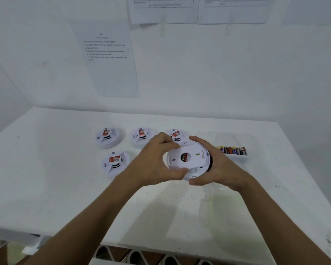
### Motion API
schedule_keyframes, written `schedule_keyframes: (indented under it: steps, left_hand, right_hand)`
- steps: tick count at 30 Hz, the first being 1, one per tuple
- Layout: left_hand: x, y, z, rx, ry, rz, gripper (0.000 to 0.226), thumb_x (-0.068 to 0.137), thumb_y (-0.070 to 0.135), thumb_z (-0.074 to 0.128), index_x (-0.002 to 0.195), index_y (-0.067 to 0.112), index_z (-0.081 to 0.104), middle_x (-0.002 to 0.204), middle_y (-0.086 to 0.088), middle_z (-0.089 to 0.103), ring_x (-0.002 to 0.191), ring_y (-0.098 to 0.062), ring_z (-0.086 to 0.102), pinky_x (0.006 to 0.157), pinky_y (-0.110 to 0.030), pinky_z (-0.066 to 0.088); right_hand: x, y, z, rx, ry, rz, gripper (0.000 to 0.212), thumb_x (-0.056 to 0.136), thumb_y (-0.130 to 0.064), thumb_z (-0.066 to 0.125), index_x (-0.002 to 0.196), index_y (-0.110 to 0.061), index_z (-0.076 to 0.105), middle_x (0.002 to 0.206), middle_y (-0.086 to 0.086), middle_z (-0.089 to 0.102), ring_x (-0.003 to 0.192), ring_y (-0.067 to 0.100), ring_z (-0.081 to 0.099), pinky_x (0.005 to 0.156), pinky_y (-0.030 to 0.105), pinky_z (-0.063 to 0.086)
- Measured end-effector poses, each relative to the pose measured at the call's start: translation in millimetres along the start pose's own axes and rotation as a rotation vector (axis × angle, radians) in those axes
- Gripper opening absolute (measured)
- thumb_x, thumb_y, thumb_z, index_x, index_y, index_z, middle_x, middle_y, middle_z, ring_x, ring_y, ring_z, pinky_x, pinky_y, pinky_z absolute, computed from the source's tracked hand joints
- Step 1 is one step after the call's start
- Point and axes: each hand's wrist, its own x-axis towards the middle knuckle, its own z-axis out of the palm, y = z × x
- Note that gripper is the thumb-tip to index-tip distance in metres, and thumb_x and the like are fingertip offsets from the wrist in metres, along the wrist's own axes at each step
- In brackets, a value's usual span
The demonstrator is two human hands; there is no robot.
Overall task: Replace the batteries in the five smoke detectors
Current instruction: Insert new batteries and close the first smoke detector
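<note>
I hold a white round smoke detector (191, 159) above the table with its back side toward me; batteries show through a round opening in its back plate. My left hand (157, 161) grips the back plate from the left, thumb below and fingers on top. My right hand (214, 163) grips the detector's rim from the right. Several other smoke detectors sit face up on the table: three in a far row (108, 137) (141, 136) (177, 135) and one nearer (114, 163). A row of several batteries (233, 150) lies in a clear tray to the right.
The clear plastic tray (237, 142) stands at the right rear of the white table (55, 178). A second clear, faintly green container (222, 217) sits near my right forearm. Paper sheets (109, 60) hang on the wall behind.
</note>
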Motion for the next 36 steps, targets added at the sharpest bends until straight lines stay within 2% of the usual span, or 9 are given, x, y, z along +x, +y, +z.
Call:
schedule_keyframes:
  steps: [3, 11, 16, 21, 23, 26, 29, 32, 36]
  left_hand:
    - [3.6, -0.2, 0.8, 0.022, -0.030, -0.008, 0.066, 0.065, 0.046, 0.084, 0.124, 0.024, 0.063, 0.111, 0.017, 0.045, 0.105, 0.002, 0.045, 0.082, -0.003, 0.033]
    - [5.6, -6.2, -0.3, 0.056, -0.079, -0.033, 0.070, 0.068, 0.050, 0.081, 0.130, 0.029, 0.057, 0.118, 0.018, 0.044, 0.110, 0.001, 0.043, 0.081, -0.003, 0.034]
    - [8.5, -8.9, -1.1, 0.024, -0.105, -0.071, 0.076, 0.065, 0.056, 0.080, 0.132, 0.033, 0.054, 0.126, 0.015, 0.047, 0.111, -0.002, 0.048, 0.090, -0.019, 0.047]
    - [7.1, -8.5, -2.2, -0.101, -0.113, -0.125, 0.072, 0.066, 0.050, 0.082, 0.131, 0.037, 0.054, 0.128, 0.017, 0.055, 0.099, -0.002, 0.061, 0.077, -0.017, 0.055]
    - [6.6, -8.0, -2.9, -0.156, -0.130, -0.171, 0.068, 0.069, 0.044, 0.082, 0.130, 0.038, 0.055, 0.124, 0.018, 0.058, 0.090, -0.004, 0.066, 0.070, -0.014, 0.055]
    - [7.2, -6.1, -3.5, -0.189, -0.137, -0.210, 0.065, 0.068, 0.041, 0.084, 0.127, 0.038, 0.057, 0.114, 0.020, 0.060, 0.079, 0.001, 0.067, 0.065, -0.013, 0.054]
    - [7.7, -6.1, -5.6, -0.210, -0.133, -0.202, 0.066, 0.067, 0.039, 0.085, 0.128, 0.034, 0.059, 0.121, 0.017, 0.061, 0.082, 0.001, 0.067, 0.069, -0.015, 0.055]
    - [8.1, -7.9, -10.6, -0.252, -0.201, -0.157, 0.063, 0.072, 0.027, 0.084, 0.129, 0.031, 0.058, 0.119, 0.017, 0.059, 0.088, -0.002, 0.065, 0.064, -0.012, 0.052]
    - [6.3, -13.3, -11.4, -0.256, -0.227, -0.113, 0.063, 0.073, 0.017, 0.081, 0.129, 0.034, 0.056, 0.117, 0.009, 0.057, 0.097, -0.011, 0.065, 0.067, -0.013, 0.052]
  right_hand:
    - [2.1, -3.0, 0.7, -0.029, -0.002, -0.010, 0.098, 0.059, 0.005, 0.090, 0.131, -0.043, 0.042, 0.120, -0.035, 0.059, 0.115, -0.008, 0.057, 0.079, 0.013, 0.053]
    - [4.8, -0.1, 0.4, -0.024, -0.022, -0.009, 0.099, 0.059, 0.005, 0.090, 0.134, -0.041, 0.044, 0.128, -0.017, 0.060, 0.116, 0.001, 0.059, 0.081, 0.019, 0.055]
    - [8.6, 0.5, -0.4, -0.012, -0.038, -0.004, 0.100, 0.060, 0.005, 0.090, 0.140, -0.032, 0.043, 0.130, -0.012, 0.060, 0.117, 0.005, 0.059, 0.082, 0.023, 0.056]
    - [9.9, 0.3, -3.0, 0.002, -0.037, -0.010, 0.098, 0.060, 0.006, 0.090, 0.139, -0.030, 0.045, 0.127, -0.009, 0.061, 0.115, 0.006, 0.060, 0.078, 0.023, 0.057]
    - [10.2, -1.2, -3.6, 0.010, -0.035, -0.012, 0.096, 0.059, 0.007, 0.089, 0.138, -0.029, 0.047, 0.125, -0.008, 0.062, 0.112, 0.005, 0.060, 0.075, 0.021, 0.056]
    - [10.9, -1.3, -1.6, -0.012, -0.031, -0.025, 0.096, 0.058, 0.005, 0.091, 0.136, -0.029, 0.047, 0.125, -0.010, 0.062, 0.113, 0.004, 0.060, 0.081, 0.022, 0.057]
    - [11.5, -1.1, 0.2, -0.010, -0.019, -0.033, 0.094, 0.057, 0.005, 0.091, 0.134, -0.031, 0.049, 0.124, -0.012, 0.063, 0.113, 0.003, 0.060, 0.082, 0.022, 0.056]
    - [12.4, -1.6, -1.4, 0.011, -0.056, -0.035, 0.094, 0.058, 0.007, 0.090, 0.136, -0.026, 0.050, 0.126, -0.006, 0.063, 0.116, 0.009, 0.060, 0.084, 0.026, 0.057]
    - [14.2, -5.2, -7.2, 0.014, -0.115, -0.045, 0.094, 0.056, 0.006, 0.091, 0.135, -0.024, 0.052, 0.123, -0.004, 0.065, 0.116, 0.015, 0.061, 0.087, 0.032, 0.057]
